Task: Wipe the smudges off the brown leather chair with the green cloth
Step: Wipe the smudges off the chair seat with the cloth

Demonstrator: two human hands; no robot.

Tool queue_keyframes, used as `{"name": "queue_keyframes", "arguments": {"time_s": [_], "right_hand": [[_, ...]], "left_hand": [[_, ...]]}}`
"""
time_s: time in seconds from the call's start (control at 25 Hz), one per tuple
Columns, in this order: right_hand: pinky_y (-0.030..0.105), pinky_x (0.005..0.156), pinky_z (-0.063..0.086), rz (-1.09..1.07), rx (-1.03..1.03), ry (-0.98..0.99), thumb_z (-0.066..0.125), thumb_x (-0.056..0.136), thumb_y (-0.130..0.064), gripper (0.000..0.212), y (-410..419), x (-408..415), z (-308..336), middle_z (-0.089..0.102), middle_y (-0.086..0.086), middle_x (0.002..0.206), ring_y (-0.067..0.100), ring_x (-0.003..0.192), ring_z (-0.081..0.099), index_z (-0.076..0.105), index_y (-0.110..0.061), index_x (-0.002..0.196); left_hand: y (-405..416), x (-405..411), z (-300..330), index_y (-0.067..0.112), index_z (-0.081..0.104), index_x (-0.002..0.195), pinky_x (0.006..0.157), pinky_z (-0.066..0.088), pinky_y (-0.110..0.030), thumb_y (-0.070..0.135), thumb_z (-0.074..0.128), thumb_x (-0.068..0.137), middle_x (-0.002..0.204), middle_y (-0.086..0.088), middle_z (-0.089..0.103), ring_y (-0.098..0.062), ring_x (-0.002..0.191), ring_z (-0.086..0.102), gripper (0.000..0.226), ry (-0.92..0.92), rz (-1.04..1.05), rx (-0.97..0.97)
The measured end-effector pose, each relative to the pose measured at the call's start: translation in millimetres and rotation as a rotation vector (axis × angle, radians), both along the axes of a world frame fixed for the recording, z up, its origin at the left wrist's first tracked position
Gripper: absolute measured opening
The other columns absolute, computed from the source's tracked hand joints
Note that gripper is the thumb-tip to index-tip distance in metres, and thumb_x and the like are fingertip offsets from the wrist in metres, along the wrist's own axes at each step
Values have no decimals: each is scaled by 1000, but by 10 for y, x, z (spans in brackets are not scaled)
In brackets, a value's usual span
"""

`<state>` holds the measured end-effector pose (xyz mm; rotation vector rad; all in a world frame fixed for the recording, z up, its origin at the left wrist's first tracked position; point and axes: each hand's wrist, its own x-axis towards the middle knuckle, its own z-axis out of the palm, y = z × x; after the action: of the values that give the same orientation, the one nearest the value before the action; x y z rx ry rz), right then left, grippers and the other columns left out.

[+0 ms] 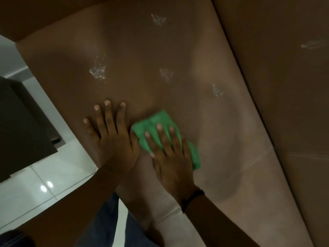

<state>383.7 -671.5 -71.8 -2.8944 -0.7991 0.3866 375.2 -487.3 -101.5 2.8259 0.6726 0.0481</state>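
Note:
The brown leather chair seat (142, 50) fills most of the view. Several whitish smudges mark it: one at the left (98, 71), one in the middle (166, 74), one at the top (158, 19), one to the right (217, 90). Another streak (310, 45) sits on the adjoining cushion at the right. My right hand (169, 154) presses flat on the folded green cloth (156, 122) near the seat's front. My left hand (110, 134) lies flat beside it on the leather, fingers spread, holding nothing.
A seam (236, 68) separates the seat from the neighbouring cushion. White glossy floor tiles (44, 175) lie at the left. A dark piece of furniture (23, 125) stands on the floor by the chair's left edge. A blue trouser leg (106, 220) shows at the bottom.

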Motion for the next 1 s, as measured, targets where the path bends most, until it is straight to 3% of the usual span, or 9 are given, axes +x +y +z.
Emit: {"name": "queue_keyframes", "arguments": {"time_s": [0.12, 0.28, 0.36, 0.4, 0.48, 0.64, 0.76, 0.88, 1.0], "right_hand": [[66, 117, 38, -233, -71, -18, 34, 109, -45, 63, -707, 68, 185, 11, 6, 180, 40, 162, 22, 21, -37, 170], [64, 117, 40, -674, -57, -189, 32, 112, -41, 60, -585, 1567, -28, 25, 17, 176, 44, 158, 29, 27, -25, 170], [61, 117, 40, -554, -87, -209, 28, 114, -41, 59, -430, 1695, -56, 23, 13, 177, 41, 159, 28, 23, -27, 171], [61, 118, 39, -372, -123, -193, 28, 114, -40, 60, -521, 1536, -24, 19, 11, 179, 40, 161, 26, 19, -28, 172], [63, 119, 39, -179, -146, -60, 32, 111, -37, 63, -835, 1155, 218, 17, 11, 179, 41, 162, 24, 17, -27, 171], [64, 123, 33, -449, -62, -128, 37, 111, -32, 60, -586, 1821, 192, 28, 19, 175, 45, 160, 27, 31, -17, 169], [59, 124, 34, -283, -14, -202, 33, 110, -37, 60, 347, 2038, -30, 30, 11, 175, 39, 160, 30, 33, -22, 168], [61, 121, 37, -60, -35, -84, 33, 110, -40, 63, 302, 1363, 100, 19, 4, 179, 34, 164, 21, 19, -31, 171], [67, 120, 37, -288, -39, -53, 27, 110, -41, 63, 204, 1630, 178, 22, 9, 178, 39, 163, 23, 20, -27, 171]], "left_hand": [[26, 15, 15, 14, 29, 175, 136, 7, -72, 48, 32, 115, 183, -22, 20, -46, 172, 11, 69, 0, -27, -19], [37, 27, -129, 18, 21, 178, 140, -1, -60, 48, 34, 115, 185, -18, 16, -36, 174, 2, 71, -56, -39, 11], [63, 13, -151, 16, 21, 178, 140, -2, -57, 47, 35, 115, 185, -18, 17, -34, 175, 3, 71, -60, -18, -6], [52, 8, -127, 15, 23, 177, 140, -1, -57, 46, 36, 115, 185, -19, 18, -35, 174, 4, 71, -64, -17, -21], [26, 16, -45, 11, 27, 175, 140, 6, -61, 45, 38, 114, 182, -22, 23, -40, 173, 10, 70, -52, -25, -42], [3, 41, -32, 10, 31, 173, 140, 5, -61, 47, 35, 114, 181, -23, 26, -41, 172, 13, 70, -43, -2, -39], [27, 38, -67, 9, 28, 174, 140, 2, -58, 46, 37, 114, 181, -21, 24, -37, 174, 8, 71, -36, -23, -29], [1, 67, 116, -4, 31, 171, 137, 19, -67, 39, 47, 110, 178, -27, 30, -46, 168, 23, 76, -53, 45, -153], [203, 307, 214, -9, 25, 170, 136, 23, -66, 37, 49, 109, 178, -32, 28, -49, 167, 24, 80, -76, 152, -218]]}}
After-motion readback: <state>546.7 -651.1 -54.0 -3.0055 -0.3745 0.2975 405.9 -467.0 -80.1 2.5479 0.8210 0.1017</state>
